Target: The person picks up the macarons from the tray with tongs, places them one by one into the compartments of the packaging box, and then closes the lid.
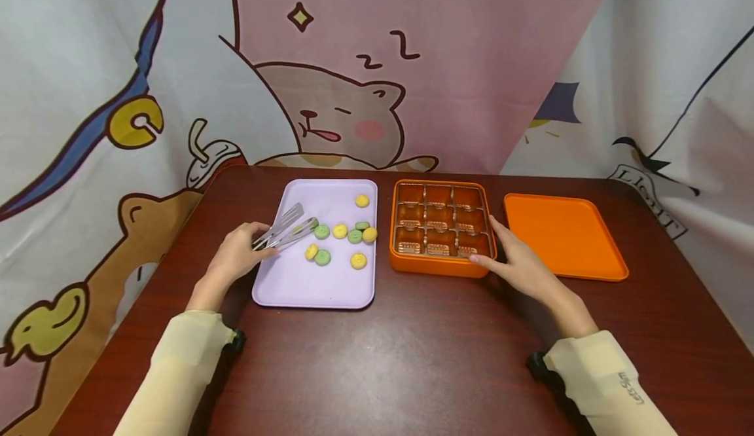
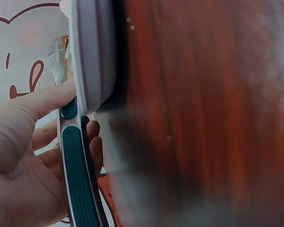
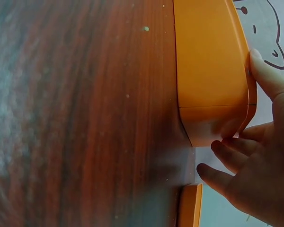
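My left hand (image 1: 235, 253) holds metal tongs (image 2: 78, 165) with dark green grips, thumb on one side and fingers on the other. The tong tips spread over the lilac tray (image 1: 315, 290), one arm overlapping a green piece (image 1: 314, 222) in the head view. Several small round yellow and green macaron-like pieces (image 1: 340, 231) lie scattered on the tray. With fingers extended, my right hand (image 1: 523, 267) rests at the near right corner of an orange box (image 1: 438, 265), thumb on its front rim, fingertips against its side. A clear insert (image 1: 438, 215) divides the box into small compartments.
An orange lid-like tray (image 1: 565, 236) lies flat to the right of the box. Everything stands on a dark red-brown wooden table (image 1: 377, 370). A printed cartoon cloth (image 1: 459, 115) hangs behind the far edge.
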The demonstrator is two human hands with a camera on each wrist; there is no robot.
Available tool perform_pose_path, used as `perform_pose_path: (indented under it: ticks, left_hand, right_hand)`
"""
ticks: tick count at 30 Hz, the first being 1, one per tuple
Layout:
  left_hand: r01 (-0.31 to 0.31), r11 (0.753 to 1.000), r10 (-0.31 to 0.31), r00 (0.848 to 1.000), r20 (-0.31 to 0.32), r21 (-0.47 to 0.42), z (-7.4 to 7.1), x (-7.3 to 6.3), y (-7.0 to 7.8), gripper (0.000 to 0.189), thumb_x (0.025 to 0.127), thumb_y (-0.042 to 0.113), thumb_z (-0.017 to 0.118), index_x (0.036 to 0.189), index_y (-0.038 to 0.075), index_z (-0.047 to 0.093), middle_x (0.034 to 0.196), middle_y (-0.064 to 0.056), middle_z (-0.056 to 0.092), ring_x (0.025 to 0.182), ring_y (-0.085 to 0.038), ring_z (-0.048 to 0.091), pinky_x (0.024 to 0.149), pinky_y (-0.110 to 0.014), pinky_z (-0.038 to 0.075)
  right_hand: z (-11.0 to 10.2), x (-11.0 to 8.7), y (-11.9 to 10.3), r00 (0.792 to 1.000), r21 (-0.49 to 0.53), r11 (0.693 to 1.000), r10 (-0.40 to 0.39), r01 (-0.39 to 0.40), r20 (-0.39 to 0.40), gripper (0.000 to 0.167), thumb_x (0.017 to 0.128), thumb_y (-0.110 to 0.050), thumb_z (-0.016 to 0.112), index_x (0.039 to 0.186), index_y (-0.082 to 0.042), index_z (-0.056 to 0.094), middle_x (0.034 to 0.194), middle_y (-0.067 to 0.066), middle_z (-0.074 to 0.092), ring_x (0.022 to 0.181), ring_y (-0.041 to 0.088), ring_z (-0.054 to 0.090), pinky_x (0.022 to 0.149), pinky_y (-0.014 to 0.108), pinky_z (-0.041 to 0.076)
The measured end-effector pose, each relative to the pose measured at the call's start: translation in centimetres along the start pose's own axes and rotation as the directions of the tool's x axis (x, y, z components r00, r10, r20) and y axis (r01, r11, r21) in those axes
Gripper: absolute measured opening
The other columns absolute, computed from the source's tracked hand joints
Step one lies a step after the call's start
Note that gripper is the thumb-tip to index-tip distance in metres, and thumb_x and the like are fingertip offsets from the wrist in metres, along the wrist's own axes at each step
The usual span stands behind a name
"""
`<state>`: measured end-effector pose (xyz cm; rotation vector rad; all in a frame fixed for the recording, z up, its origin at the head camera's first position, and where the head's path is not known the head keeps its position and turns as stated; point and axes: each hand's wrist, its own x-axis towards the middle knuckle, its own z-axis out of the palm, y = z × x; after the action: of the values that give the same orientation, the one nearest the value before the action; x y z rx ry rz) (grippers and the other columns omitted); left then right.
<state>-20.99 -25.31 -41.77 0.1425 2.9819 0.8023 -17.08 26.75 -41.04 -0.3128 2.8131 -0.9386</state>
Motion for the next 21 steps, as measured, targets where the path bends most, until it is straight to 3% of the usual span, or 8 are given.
perform_pose_path:
  ticks: [11,21]
  left_hand:
    - [-0.027,0.994,0.026,1.000,-0.012,-0.108,-0.7,-0.9,-0.4,0.049,0.088,0.019,0.073,0.130,-0.003,0.058,0.122,-0.026,0.064,0.102,-0.035,0.062,0.086,-0.044,0.050]
    - [-0.052,0.992,0.055,0.998,0.028,-0.119,-1.2,-1.8,-0.5,0.047,0.088,0.019,0.074,0.128,-0.001,0.061,0.117,-0.024,0.067,0.095,-0.030,0.063,0.081,-0.038,0.049]
  right_hand:
    - [0.1,0.1,0.2,1.000,0.019,1.000,0.013,-0.013,0.001,0.101,0.094,-0.052,0.062,0.161,-0.008,0.000,0.167,0.023,0.006,0.149,0.050,0.014,0.114,0.070,0.017]
    - [0.1,0.1,0.2,1.000,0.023,1.000,0.002,-0.002,-0.007,0.100,0.094,-0.050,0.063,0.161,-0.007,0.002,0.166,0.024,0.008,0.148,0.051,0.016,0.113,0.071,0.019]
